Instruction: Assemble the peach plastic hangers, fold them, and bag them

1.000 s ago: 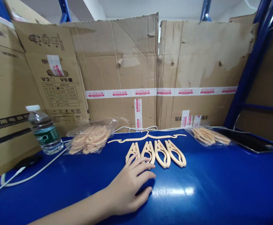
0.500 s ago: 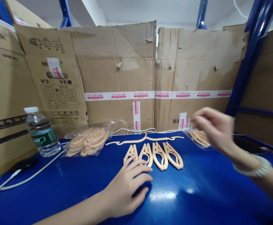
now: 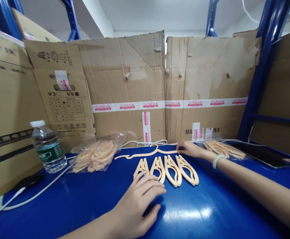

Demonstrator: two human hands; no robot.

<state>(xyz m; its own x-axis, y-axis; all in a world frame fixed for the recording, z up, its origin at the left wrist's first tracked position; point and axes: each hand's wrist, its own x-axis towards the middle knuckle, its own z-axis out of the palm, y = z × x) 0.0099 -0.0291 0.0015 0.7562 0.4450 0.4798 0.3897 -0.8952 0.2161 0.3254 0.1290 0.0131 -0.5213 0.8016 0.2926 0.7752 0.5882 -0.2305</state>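
An unfolded beige clothes hanger (image 3: 146, 154) lies at the back of the blue table, its hook pointing away from me. The fingers of my right hand (image 3: 190, 148) are closed on its right end, which they hide. In front of it, several folded hangers (image 3: 176, 177) stand side by side in a row. My left hand (image 3: 137, 202) is open, palm down, with its fingers spread at the near ends of the two leftmost folded hangers and partly covering them. Whether those fingertips touch the hangers I cannot tell.
Clear plastic bags of folded hangers lie at the back left (image 3: 96, 156) and back right (image 3: 221, 148). A water bottle (image 3: 47, 149), a black device (image 3: 29, 181) and a white cable (image 3: 40, 191) are on the left. A dark phone-like slab (image 3: 264, 157) lies right. Cardboard (image 3: 127, 83) walls the back.
My right hand has come down and left from the air near the right bag to the right end of the unfolded hanger. My left hand stays open by the folded hangers. The view has tilted slightly.
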